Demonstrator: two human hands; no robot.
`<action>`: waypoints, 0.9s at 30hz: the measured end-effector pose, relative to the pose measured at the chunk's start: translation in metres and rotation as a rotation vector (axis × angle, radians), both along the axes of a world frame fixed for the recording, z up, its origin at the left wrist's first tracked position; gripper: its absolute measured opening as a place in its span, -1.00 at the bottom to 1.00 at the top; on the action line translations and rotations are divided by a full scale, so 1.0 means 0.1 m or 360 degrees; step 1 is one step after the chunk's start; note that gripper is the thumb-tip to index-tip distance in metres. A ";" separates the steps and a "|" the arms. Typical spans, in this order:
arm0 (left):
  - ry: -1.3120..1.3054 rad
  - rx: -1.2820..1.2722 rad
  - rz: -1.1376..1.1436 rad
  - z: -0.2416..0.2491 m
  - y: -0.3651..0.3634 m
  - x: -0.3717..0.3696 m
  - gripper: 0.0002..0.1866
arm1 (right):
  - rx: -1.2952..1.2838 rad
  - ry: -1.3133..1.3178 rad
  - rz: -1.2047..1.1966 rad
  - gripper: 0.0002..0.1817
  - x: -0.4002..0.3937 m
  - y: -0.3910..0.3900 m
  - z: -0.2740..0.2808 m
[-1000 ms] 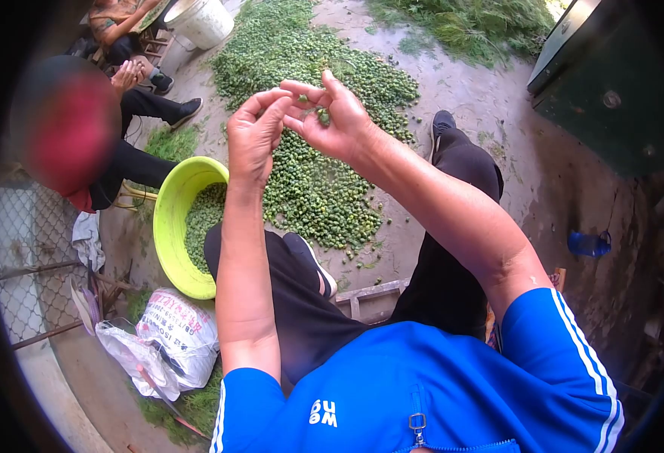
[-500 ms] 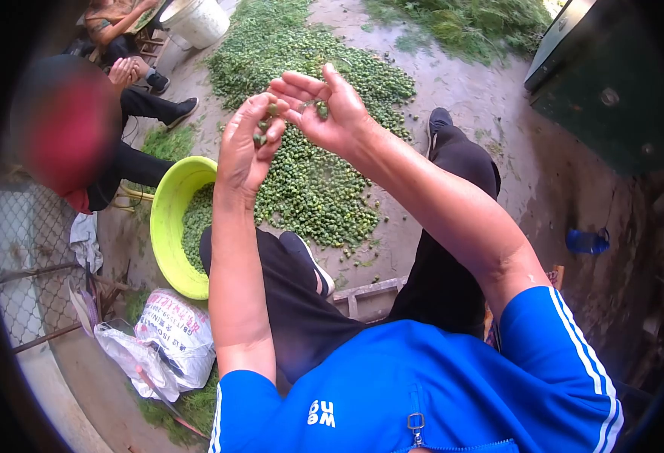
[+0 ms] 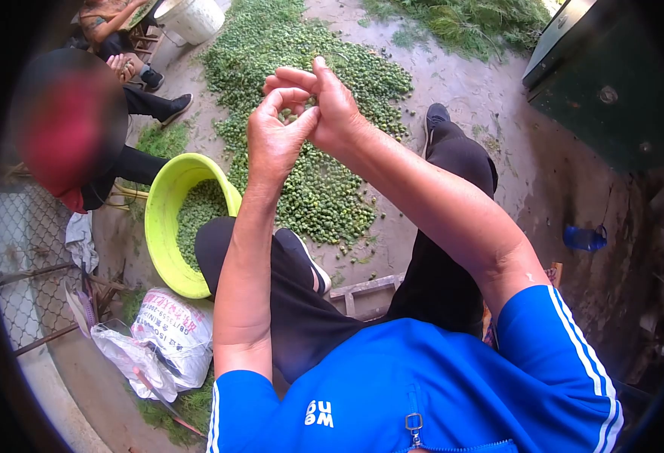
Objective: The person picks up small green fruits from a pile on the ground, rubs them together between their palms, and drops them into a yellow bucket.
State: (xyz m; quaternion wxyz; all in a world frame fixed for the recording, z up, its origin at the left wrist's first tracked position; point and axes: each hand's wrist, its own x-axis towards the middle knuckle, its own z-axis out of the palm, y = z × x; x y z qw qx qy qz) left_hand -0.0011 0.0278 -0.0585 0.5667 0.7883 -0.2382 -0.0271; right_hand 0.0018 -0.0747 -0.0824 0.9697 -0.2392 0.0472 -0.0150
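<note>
My left hand is curled, its thumb and fingers closed around a few small green pods. Its fingertips meet the palm side of my right hand. That right hand is cupped, its thumb raised and fingers reaching left; the left hand partly hides its palm, where green shows. Both hands are above a broad heap of green pods spread on the ground. Left of my left forearm, a yellow-green bucket leans tilted, with more pods inside.
A person in red sits at the left, with another person behind, near a white bucket. Feathery green branches lie at the back. A white printed sack is at lower left, a dark green cabinet at right.
My left hand has turned and moved right, closing its fingers against my right hand. The right palm, earlier open to view with pods on it, is now partly covered.
</note>
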 end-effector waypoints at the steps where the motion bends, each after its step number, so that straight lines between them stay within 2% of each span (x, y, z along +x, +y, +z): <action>1: 0.0001 -0.0001 0.0001 -0.01 0.00 0.00 -0.79 | -0.0045 -0.0033 -0.0007 -0.31 -0.01 0.01 0.00; 4: -0.0063 0.0043 0.0031 -0.03 0.02 0.03 -0.82 | -0.0020 -0.0019 0.0003 -0.32 -0.02 0.02 0.01; 6: 0.0669 -0.0440 -0.0131 -0.03 0.08 0.06 -0.85 | 0.0037 -0.0003 0.0006 -0.32 -0.02 0.02 0.02; 10: 0.0848 -0.0580 -0.0203 -0.05 0.11 0.10 -0.86 | 0.0142 0.0057 -0.0013 -0.32 -0.03 0.02 0.01; 13: 0.0795 -0.0491 -0.0228 -0.06 0.10 0.07 -0.86 | 0.0191 0.0077 -0.0016 -0.30 -0.01 0.03 -0.01; 15: 0.0245 -0.0177 -0.0143 -0.11 0.04 0.05 -0.86 | 0.0170 0.0109 -0.0029 -0.30 -0.02 0.02 0.00; 19: -0.0022 -0.0012 -0.0091 -0.14 0.02 0.07 -0.86 | 0.0060 0.0075 -0.0028 -0.28 -0.04 0.01 0.03; 21: 0.0336 -0.0288 -0.0111 -0.13 0.04 0.08 -0.86 | 0.0150 0.0049 -0.0022 -0.26 -0.02 0.00 0.02; 22: 0.0334 -0.0290 -0.0107 -0.10 0.08 0.09 -0.86 | 0.0241 0.0023 -0.0014 -0.24 0.00 0.00 0.01; 24: 0.1006 -0.0895 -0.0286 0.02 0.19 0.15 -0.86 | 0.0343 0.0015 0.0013 -0.23 0.01 0.00 0.02; 25: 0.1005 -0.0894 -0.0288 0.05 0.24 0.19 -0.86 | 0.0446 0.0010 0.0034 -0.21 0.01 -0.01 0.03; 27: 0.1402 -0.1270 -0.0375 0.09 0.34 0.26 -0.85 | 0.0469 -0.0004 0.0050 -0.20 0.00 -0.03 0.04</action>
